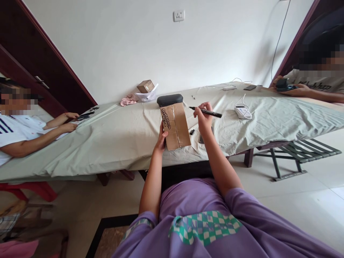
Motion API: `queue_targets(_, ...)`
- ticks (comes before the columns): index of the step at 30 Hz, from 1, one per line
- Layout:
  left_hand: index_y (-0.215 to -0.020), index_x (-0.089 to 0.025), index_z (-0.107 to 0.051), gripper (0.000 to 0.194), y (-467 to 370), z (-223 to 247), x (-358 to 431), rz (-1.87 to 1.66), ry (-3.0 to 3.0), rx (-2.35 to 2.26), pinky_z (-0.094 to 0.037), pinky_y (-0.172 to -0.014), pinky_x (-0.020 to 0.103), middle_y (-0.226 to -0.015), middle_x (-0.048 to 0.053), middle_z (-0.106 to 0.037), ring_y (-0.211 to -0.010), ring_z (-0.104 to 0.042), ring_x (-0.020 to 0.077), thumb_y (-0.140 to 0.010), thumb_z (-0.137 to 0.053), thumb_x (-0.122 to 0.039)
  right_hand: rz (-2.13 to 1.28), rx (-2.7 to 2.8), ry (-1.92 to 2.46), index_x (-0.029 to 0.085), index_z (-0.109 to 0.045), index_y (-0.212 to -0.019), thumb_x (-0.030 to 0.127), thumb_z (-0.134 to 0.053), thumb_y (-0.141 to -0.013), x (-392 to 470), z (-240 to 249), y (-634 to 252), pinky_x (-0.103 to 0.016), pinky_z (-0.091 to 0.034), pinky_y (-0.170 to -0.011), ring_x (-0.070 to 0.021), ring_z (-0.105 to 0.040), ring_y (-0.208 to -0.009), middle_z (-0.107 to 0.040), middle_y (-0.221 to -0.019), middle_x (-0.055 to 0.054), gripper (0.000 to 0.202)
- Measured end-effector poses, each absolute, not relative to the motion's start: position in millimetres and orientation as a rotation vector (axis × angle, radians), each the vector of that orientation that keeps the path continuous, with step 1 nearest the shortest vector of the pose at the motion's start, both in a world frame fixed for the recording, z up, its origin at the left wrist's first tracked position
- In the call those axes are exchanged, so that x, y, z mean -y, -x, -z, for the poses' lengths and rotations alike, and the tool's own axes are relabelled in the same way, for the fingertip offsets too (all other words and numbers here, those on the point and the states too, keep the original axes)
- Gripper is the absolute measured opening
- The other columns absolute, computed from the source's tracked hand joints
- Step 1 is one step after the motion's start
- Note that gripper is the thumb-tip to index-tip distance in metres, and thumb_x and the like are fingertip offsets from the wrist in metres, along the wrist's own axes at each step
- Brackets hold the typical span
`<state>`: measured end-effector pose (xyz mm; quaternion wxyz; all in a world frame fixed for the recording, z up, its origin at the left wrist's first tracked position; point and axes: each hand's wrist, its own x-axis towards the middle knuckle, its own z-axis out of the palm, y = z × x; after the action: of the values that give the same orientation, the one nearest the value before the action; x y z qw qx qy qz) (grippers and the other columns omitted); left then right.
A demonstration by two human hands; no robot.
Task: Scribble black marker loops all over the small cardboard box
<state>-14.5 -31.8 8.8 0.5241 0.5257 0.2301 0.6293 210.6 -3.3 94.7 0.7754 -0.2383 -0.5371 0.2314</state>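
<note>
A brown cardboard box (pixel 182 123) is tilted up over the cloth-covered table, with black looping scribbles down its left side and a taped seam along its middle. My left hand (pixel 161 138) grips its lower left edge, thumb on the front face. To the right of the box, my right hand (pixel 204 116) holds a black marker (pixel 212 113), its tip pointing left towards the box without touching it. A small black cap (pixel 191 132) lies between the box and my right wrist. Beside that wrist is a dark phone-like object (pixel 202 139), partly hidden.
Behind the box sits a black case (pixel 170 99). Further left are a small carton (pixel 145 86) in a plastic bag and a pink cloth (pixel 129 100). A white power strip (pixel 243 111) lies on the tablecloth (pixel 113 143) at right. People sit at both ends.
</note>
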Motion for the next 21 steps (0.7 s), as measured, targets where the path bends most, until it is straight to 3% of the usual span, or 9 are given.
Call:
queue_targets(4, -0.169, -0.040, -0.044, 0.100, 15, -5, 29, -1.508, -1.239, -0.553, -0.034, -0.137, 0.055, -0.174, 0.003, -0.051, -0.166, -0.042, 0.0352, -0.080, -0.086, -0.058, -0.573, 1.369, 0.488, 0.029, -0.054, -0.094, 0.042, -0.063, -0.101, 46, -118, -173, -0.033, -0.049, -0.069, -0.0163, -0.058, -0.065, -0.057, -0.072, 0.004, 0.017)
queue_targets(8, -0.171, -0.038, -0.041, 0.105, 16, -3, 25, -1.502, -1.252, -0.538, -0.034, -0.136, 0.055, -0.175, 0.006, -0.049, -0.166, -0.041, 0.0372, -0.079, -0.087, -0.059, -0.553, 1.565, 0.590, 0.027, -0.065, -0.096, 0.037, -0.059, -0.093, 59, -111, -142, -0.038, -0.053, -0.081, -0.0208, -0.067, -0.075, -0.071, -0.081, 0.000, 0.012)
queue_targets(12, -0.171, -0.039, -0.041, 0.107, 17, 0, 21, -1.497, -1.248, -0.602, -0.034, -0.136, 0.056, -0.171, 0.005, -0.052, -0.167, -0.039, 0.0388, -0.077, -0.088, -0.058, -0.387, 1.692, 0.717, 0.026, -0.060, -0.085, 0.030, -0.054, -0.082, 52, -97, -136, -0.044, -0.047, -0.099, -0.0210, -0.061, -0.072, -0.069, -0.076, 0.001, 0.008)
queue_targets(21, -0.176, -0.039, -0.032, 0.116, 19, 3, 17, -1.494, -1.277, -0.632, -0.029, -0.139, 0.053, -0.176, 0.005, -0.047, -0.169, -0.034, 0.0379, -0.077, -0.088, -0.059, -0.356, 1.793, 0.698, 0.027, -0.047, -0.083, 0.029, -0.052, -0.079, 50, -98, -139, -0.043, -0.042, -0.098, -0.0220, -0.054, -0.072, -0.063, -0.073, 0.002, 0.007)
